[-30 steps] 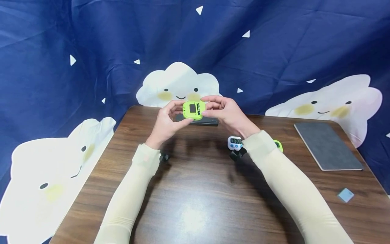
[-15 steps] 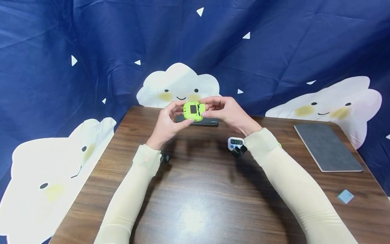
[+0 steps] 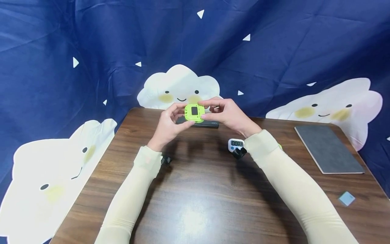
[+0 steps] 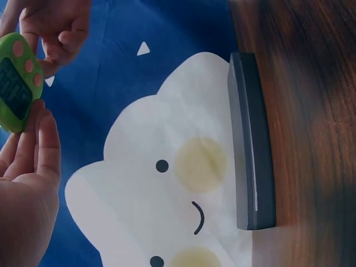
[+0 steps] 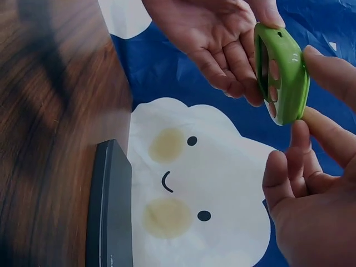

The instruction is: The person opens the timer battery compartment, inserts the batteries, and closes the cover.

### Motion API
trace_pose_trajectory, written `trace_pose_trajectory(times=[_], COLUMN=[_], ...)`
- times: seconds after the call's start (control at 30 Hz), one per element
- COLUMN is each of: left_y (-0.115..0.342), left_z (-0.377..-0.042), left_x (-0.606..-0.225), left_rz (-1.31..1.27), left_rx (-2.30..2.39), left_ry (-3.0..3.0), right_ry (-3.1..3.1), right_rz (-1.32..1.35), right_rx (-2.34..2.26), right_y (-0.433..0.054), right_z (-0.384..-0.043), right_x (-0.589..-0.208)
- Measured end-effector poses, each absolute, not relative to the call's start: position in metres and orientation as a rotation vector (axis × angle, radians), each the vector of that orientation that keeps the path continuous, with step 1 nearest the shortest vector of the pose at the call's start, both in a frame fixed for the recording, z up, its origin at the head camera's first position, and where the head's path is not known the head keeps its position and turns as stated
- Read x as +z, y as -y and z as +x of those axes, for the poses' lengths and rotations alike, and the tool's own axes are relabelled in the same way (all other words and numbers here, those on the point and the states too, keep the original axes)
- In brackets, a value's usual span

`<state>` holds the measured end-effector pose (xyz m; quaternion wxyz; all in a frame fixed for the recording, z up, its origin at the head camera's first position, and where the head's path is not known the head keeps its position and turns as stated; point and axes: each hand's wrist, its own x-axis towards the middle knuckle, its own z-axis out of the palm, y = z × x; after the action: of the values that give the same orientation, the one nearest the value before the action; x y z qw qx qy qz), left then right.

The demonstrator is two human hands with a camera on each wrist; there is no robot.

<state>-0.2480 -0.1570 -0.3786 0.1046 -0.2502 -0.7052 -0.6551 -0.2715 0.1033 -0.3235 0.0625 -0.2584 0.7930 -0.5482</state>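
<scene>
A lime-green digital timer [image 3: 189, 117] is held up over the far edge of the table, its back with a dark square patch facing the head view. My left hand [image 3: 167, 125] grips its left end between thumb and fingers. At the right end, thumb and index finger of my right hand [image 3: 229, 113] pinch the green battery cover [image 3: 201, 110], which lies over the battery compartment. The left wrist view shows the front of the timer [image 4: 29, 65], with a screen and pink buttons. In the right wrist view, the right fingertips [image 5: 312, 53] touch its back edge.
On the wooden table [image 3: 182, 183], a dark box [image 3: 210, 124] lies behind the hands. A white timer [image 3: 234, 144] sits by the right wrist, and another green thing [image 3: 280, 146] peeks past the sleeve. A grey notebook [image 3: 330, 149] and a light-blue square [image 3: 346, 198] lie at right.
The battery compartment, showing its metal contacts before, is now covered by the green battery cover, which has moved left onto the timer under the right fingers. Both hands stay nearly in place.
</scene>
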Motion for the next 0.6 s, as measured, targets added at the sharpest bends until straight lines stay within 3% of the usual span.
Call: trace_pose_trajectory(times=[0.43,0.6], left_y=[0.1571,0.1559], left_z=[-0.2474,-0.2468], left_x=[-0.3777,-0.3766], left_rz=[-0.731,-0.726], left_rx=[-1.949,-1.965], left_ry=[2.069,2.050], right_ry=[-2.402,-2.185], right_rz=[-0.757,-0.563], right_rx=[-1.663,-1.889], right_y=[-0.1035,-0.1038], right_z=[-0.2698,-0.2710], right_x=[-0.3269,-0.3309])
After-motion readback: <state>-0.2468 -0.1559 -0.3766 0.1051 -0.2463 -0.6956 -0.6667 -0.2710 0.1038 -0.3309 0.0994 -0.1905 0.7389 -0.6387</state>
